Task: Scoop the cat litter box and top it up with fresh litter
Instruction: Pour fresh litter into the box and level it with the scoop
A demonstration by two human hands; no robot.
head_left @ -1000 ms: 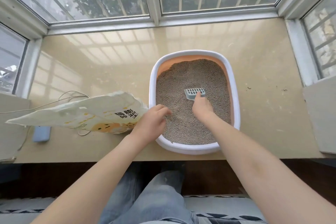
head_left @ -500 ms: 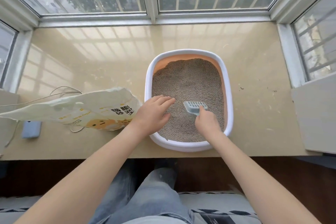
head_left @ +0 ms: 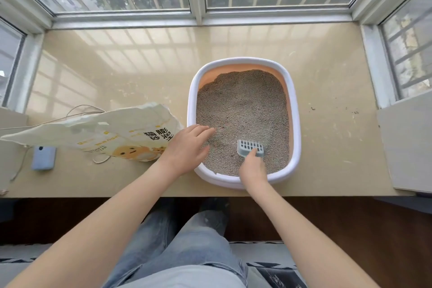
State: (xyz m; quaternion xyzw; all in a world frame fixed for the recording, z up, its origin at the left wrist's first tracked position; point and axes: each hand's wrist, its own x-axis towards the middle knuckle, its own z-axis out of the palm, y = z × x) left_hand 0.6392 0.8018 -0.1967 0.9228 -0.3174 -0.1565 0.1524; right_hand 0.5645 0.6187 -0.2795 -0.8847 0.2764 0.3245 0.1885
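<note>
We judge the scooping step to be in hand: our right hand (head_left: 253,167), low and right of centre in the frame, has its fingers curled round the handle of the slotted grey scoop (head_left: 250,148), whose head lies on the litter (head_left: 243,112) near the bottom edge of the litter box (head_left: 295,124). Our left hand (head_left: 187,149) lies flat with fingers straight and slightly spread, reaching across the box's left rim so that the fingertips rest on, or just over, the grains (we cannot tell which). The box sits right of centre on the beige sill (head_left: 117,72), nearly full, with litter heaped higher toward its upper end. No clumps show on the surface or in the scoop, so the next move, as we read it, calls for sinking the scoop's edge under the grains and drawing it through, with the left hand steadying the rim rather than sitting in the scoop's path. The litter bag (head_left: 98,133) lies on its side at the left, its mouth touching or just beside the box, handy for topping up. Further left a blue phone (head_left: 44,158) and a thin cord (head_left: 77,111) lie near the bag; a careless lift could snag the cord. We see no waste bin within the frame.
</note>
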